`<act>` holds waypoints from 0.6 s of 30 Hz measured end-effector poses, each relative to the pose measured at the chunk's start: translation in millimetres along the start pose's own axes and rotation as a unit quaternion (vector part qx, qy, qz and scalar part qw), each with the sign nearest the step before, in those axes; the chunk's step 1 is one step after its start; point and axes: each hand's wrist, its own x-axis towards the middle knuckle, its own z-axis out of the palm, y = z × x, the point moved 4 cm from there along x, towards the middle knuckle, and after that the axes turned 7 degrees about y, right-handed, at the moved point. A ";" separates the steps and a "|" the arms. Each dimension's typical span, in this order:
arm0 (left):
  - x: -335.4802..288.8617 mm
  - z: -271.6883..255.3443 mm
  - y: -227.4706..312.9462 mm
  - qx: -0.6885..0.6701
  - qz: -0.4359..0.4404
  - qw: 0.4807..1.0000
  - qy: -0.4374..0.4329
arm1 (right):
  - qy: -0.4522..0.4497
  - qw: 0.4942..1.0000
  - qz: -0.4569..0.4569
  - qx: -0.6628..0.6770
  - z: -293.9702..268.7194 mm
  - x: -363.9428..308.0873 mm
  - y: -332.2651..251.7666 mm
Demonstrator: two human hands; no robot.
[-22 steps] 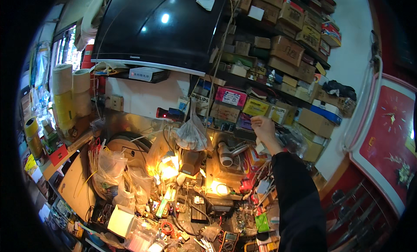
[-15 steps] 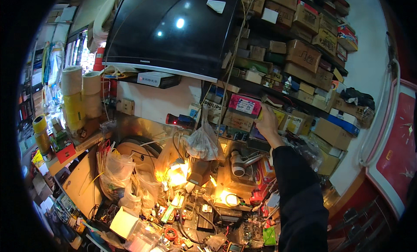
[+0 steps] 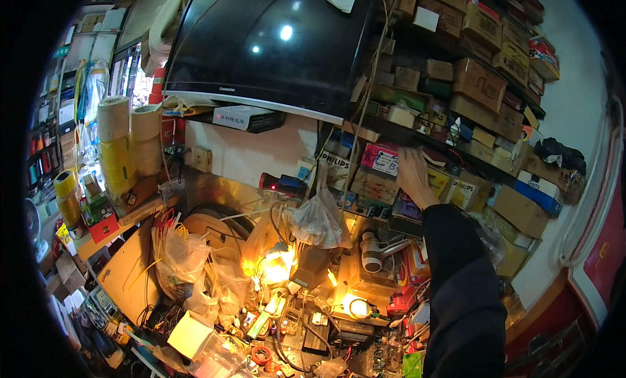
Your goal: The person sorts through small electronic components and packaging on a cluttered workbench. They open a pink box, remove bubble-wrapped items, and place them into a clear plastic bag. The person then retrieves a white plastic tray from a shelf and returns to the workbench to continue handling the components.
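My right arm, in a dark sleeve, reaches up from the lower right to a crowded shelf. My right hand (image 3: 415, 177) is at the right end of a pink box (image 3: 378, 158) with a white label, its fingers bent up by the box's edge. The fingertips are blurred and partly hidden, so whether they grip anything is unclear. Beneath the pink box is a brown cardboard box (image 3: 374, 186). A yellow box (image 3: 439, 180) and a carton with a yellow panel (image 3: 462, 193) stand just right of the hand. My left hand is out of the picture.
A large television (image 3: 274, 49) hangs above the bench. Cardboard boxes (image 3: 479, 78) fill the upper right shelves. A hanging plastic bag (image 3: 318, 220), a lit lamp (image 3: 277, 266) and a grey heat gun or hair dryer (image 3: 373, 253) are below. Tools and cables clutter the bench.
The whole scene has shifted slightly right and down in the picture. My right hand stays by the pink box's right end, its fingers a little more bent over there.
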 end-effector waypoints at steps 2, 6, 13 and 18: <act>3.4 3.1 8.0 0.004 0.008 1.000 -0.011 | 0.059 0.997 -0.040 0.000 -11.7 -2.7 -4.8; 10.1 6.7 19.5 0.014 0.010 1.000 -0.014 | 0.118 0.987 -0.004 0.107 -20.8 -3.6 -19.9; 14.6 17.4 25.4 0.002 0.012 1.000 -0.018 | 0.064 0.990 0.021 0.123 -3.0 46.5 -60.1; 13.1 23.4 29.2 -0.008 0.013 1.000 -0.019 | 0.019 0.989 0.063 0.131 4.1 56.2 -65.4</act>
